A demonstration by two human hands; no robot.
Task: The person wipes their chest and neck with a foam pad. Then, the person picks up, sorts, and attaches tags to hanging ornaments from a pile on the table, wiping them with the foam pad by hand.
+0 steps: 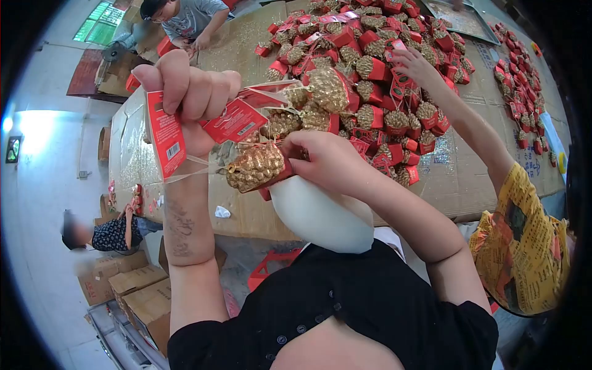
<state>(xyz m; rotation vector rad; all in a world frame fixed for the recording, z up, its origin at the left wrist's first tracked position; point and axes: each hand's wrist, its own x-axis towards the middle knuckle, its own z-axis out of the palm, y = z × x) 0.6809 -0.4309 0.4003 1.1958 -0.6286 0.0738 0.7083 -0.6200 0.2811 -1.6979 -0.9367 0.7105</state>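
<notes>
My left hand (191, 92) is raised at the upper left, its fingers closed round the tops of several red printed tags (166, 132). Clear strings run from the tags to gold, bumpy ornaments with red bases, which hang in a bunch. My right hand (320, 160) holds the red base of the lowest gold ornament (256, 168) between its fingers. Another gold ornament (328, 89) of the bunch is higher up, right of the tags. A rounded white object (324, 216) is just below my right hand, partly hidden by it.
A large pile of gold and red ornaments (370, 46) covers the cardboard-topped table (246, 219). A co-worker's hand (416, 65) reaches into it from the right. More ornaments (521, 92) lie at far right. Other people are at upper left and left, near cardboard boxes (148, 302).
</notes>
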